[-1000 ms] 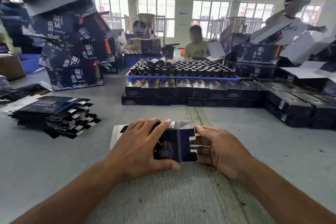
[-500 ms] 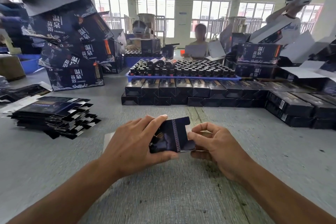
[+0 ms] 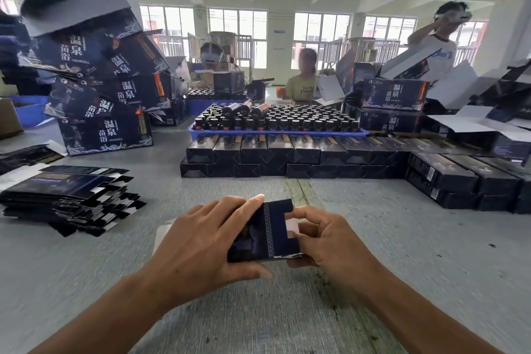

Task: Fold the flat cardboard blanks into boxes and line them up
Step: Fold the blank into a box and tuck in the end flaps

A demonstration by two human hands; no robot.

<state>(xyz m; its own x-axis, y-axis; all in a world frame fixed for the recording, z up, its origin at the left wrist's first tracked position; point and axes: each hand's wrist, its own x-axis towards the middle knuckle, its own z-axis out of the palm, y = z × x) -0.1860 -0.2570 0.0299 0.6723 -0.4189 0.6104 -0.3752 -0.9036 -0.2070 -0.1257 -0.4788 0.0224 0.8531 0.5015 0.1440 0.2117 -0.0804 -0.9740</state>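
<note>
A dark blue cardboard blank (image 3: 268, 231), partly raised into box shape, sits between my hands just above the grey table (image 3: 402, 238). My left hand (image 3: 201, 238) grips its left part, fingers over the top and thumb underneath. My right hand (image 3: 327, 238) pinches the white end flap at its right end. A stack of flat blanks (image 3: 66, 198) lies at the left. Folded dark boxes stand in two-layer rows (image 3: 287, 155) across the middle and continue at the right (image 3: 459, 181).
A blue tray of dark bottles (image 3: 275, 121) stands behind the rows. Large printed cartons (image 3: 100, 77) pile up at the back left, more cartons (image 3: 393, 95) at the back right. Three people work at the far side.
The blank has gone from lying flat on the table to being lifted and opened up. My right hand moved from its edge to pinching the end flap.
</note>
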